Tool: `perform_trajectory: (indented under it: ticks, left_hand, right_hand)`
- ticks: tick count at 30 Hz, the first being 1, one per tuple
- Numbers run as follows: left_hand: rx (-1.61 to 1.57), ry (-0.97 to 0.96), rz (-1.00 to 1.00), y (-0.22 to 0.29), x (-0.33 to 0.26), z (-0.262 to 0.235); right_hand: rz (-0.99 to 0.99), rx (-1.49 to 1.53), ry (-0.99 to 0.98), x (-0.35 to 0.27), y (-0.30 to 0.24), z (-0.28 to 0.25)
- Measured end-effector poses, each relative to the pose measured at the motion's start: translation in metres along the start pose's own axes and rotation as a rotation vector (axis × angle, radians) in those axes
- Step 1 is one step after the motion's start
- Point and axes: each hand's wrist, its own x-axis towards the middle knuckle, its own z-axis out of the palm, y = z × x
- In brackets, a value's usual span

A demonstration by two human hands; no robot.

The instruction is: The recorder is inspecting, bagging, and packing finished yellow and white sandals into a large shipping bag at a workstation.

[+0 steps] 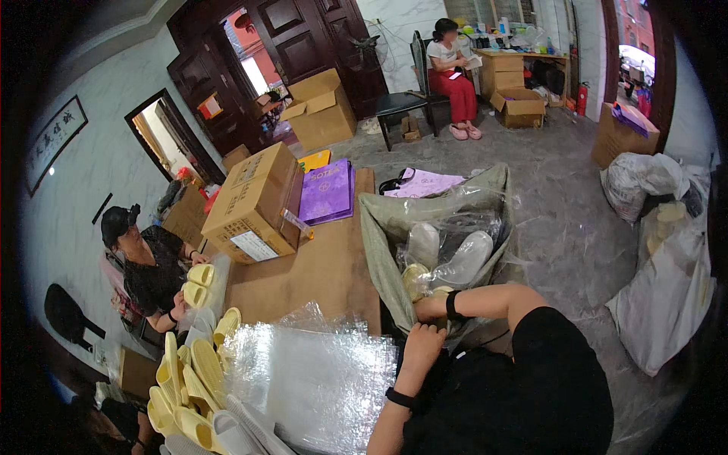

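A green-grey woven sack [383, 227] stands with its mouth wide at the right edge of the table. Inside it lie light-grey slippers [464, 259] and yellow slippers [415, 279], with clear plastic around them. My left hand [425, 345] is closed on the sack's near rim, knuckles up. Just beyond it, my right hand [432, 307] reaches over the rim into the sack; its fingers are hidden, so I cannot make out what they hold. Left of my hands lies a stack of clear plastic bags [311, 379], beside a pile of yellow slippers [203, 364] and grey ones.
A cardboard box [254, 201] and purple packages [326, 191] occupy the table [303, 280]. Across it, a co-worker [148, 262] handles yellow slippers in clear plastic. Beyond the sack, a pink-purple bag [423, 182] lies. Full white sacks [660, 296] stand at right; another person [453, 72] sits at back.
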Motion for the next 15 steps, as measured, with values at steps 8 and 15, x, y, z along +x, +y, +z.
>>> perform_trajectory:
  ticks: [8,15]
  left_hand:
    - [-0.1,0.031,0.104,0.013,0.01,0.006]
    - [0.015,0.064,0.145,0.023,0.015,0.012]
  right_hand:
    - [0.604,-0.186,0.811,-0.095,-0.016,-0.085]
    - [1.246,0.056,0.529,-0.172,-0.02,-0.079]
